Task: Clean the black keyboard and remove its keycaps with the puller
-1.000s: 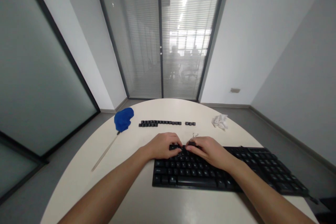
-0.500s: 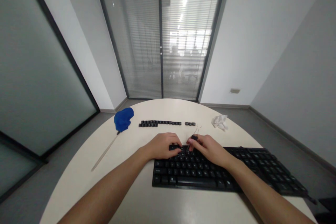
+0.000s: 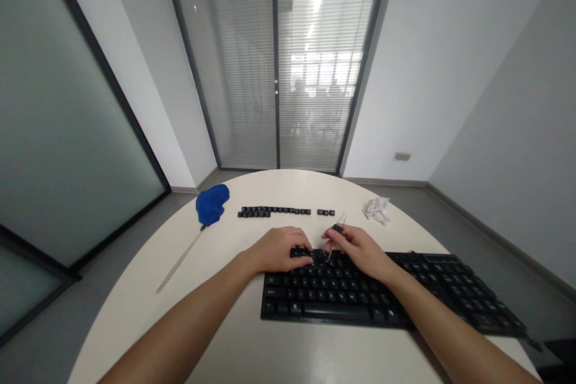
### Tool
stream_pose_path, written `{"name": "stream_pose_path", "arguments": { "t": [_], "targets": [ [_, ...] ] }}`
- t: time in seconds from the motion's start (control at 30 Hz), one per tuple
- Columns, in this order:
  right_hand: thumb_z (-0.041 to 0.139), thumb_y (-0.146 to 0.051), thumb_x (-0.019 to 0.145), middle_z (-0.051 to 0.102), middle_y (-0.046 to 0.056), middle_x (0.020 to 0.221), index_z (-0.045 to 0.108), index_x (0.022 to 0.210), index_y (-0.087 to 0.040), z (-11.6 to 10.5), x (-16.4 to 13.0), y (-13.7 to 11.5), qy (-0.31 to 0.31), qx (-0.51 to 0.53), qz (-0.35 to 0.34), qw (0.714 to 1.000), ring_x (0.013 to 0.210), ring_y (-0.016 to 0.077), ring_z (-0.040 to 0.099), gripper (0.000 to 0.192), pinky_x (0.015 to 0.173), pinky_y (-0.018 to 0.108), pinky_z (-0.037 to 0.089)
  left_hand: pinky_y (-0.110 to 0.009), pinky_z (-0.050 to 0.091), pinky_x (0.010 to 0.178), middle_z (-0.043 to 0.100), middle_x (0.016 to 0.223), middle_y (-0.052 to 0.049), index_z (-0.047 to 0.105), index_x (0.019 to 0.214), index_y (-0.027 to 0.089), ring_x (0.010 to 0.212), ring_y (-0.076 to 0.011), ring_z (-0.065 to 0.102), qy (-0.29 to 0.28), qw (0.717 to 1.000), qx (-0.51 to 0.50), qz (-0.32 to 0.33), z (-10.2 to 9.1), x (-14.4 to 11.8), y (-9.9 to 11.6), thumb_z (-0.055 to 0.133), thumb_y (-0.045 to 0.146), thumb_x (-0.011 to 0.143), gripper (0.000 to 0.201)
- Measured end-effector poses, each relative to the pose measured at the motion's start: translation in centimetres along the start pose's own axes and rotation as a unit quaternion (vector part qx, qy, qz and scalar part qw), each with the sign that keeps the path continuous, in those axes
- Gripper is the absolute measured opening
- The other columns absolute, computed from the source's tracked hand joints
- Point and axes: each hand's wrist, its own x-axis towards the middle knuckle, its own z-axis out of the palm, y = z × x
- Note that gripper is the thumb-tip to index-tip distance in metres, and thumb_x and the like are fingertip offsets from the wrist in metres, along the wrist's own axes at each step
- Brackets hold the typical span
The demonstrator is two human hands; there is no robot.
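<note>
A black keyboard (image 3: 333,297) lies on the table, many of its keys in place. My left hand (image 3: 284,250) grips its upper left part, the thumb over the keys and the fingers along the far edge. Between the fingers and thumb of my right hand (image 3: 357,246) is a wire keycap puller (image 3: 337,228) with a dark handle. Its wire loops point down at the upper key rows, just right of my left thumb. Whether the wires hook a key cannot be made out. Beyond my hands, several loose black keycaps (image 3: 274,210) are lined up on the table.
A blue cloth duster (image 3: 211,204) with a thin pale handle lies at the left. Crumpled white tissue (image 3: 377,210) sits at the right, behind the keyboard. The round table's pale top (image 3: 243,336) has a curved far edge, with glass partitions beyond.
My right hand has turned the keycap puller, so its wires now reach down to the keys at a different slant. My left hand stays almost still.
</note>
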Motion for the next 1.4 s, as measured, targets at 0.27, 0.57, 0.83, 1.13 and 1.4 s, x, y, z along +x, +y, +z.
{"name": "stream_pose_path", "arguments": {
  "t": [0.27, 0.57, 0.83, 1.13, 1.4],
  "targets": [
    [0.052, -0.053, 0.092, 0.076, 0.005, 0.087, 0.073, 0.100, -0.019, 0.00, -0.21, -0.28, 0.004, 0.014, -0.012, 1.000, 0.085, 0.0217, 0.070, 0.040, 0.083, 0.033, 0.052, -0.028, 0.046, 0.088, 0.070, 0.102, -0.003, 0.068, 0.102, 0.022, 0.095, -0.0184, 0.063, 0.014, 1.000, -0.019, -0.019, -0.17, 0.35, 0.22, 0.063, 0.042, 0.089, 0.024],
    [0.052, -0.053, 0.093, 0.074, 0.007, 0.109, 0.077, 0.089, -0.019, -0.01, -0.16, -0.47, -0.018, -0.014, -0.049, 0.999, 0.098, 0.0247, 0.068, 0.043, 0.087, 0.034, 0.052, -0.025, 0.047, 0.078, 0.069, 0.093, -0.001, 0.067, 0.099, 0.022, 0.085, -0.0163, 0.064, 0.026, 0.998, -0.018, -0.047, -0.20, 0.47, 0.73, 0.068, 0.040, 0.087, 0.022],
    [0.048, -0.052, 0.095, 0.074, 0.007, 0.111, 0.076, 0.091, -0.020, 0.14, -0.22, -0.35, -0.030, -0.014, -0.041, 0.999, 0.098, 0.0249, 0.069, 0.043, 0.089, 0.036, 0.052, -0.025, 0.047, 0.078, 0.069, 0.093, -0.001, 0.066, 0.099, 0.021, 0.084, -0.0160, 0.064, 0.027, 0.998, -0.022, -0.044, -0.15, 0.49, 0.77, 0.069, 0.036, 0.085, 0.021],
    [0.046, -0.048, 0.098, 0.076, 0.006, 0.097, 0.069, 0.109, -0.020, 0.23, -0.37, -0.31, -0.036, 0.000, -0.024, 0.999, 0.091, 0.0221, 0.070, 0.038, 0.084, 0.035, 0.051, -0.025, 0.047, 0.077, 0.069, 0.092, -0.001, 0.066, 0.100, 0.021, 0.083, -0.0157, 0.063, 0.030, 0.999, -0.018, -0.041, 0.08, 0.42, 0.50, 0.069, 0.036, 0.086, 0.021],
    [0.046, -0.048, 0.098, 0.075, 0.005, 0.092, 0.064, 0.113, -0.019, 0.36, -0.35, -0.27, -0.026, 0.031, -0.013, 0.999, 0.089, 0.0206, 0.070, 0.038, 0.083, 0.034, 0.051, -0.025, 0.047, 0.077, 0.070, 0.093, -0.001, 0.066, 0.101, 0.022, 0.083, -0.0155, 0.064, 0.033, 0.998, -0.020, -0.041, -0.01, 0.44, 0.60, 0.067, 0.038, 0.087, 0.021]
  ]
}}
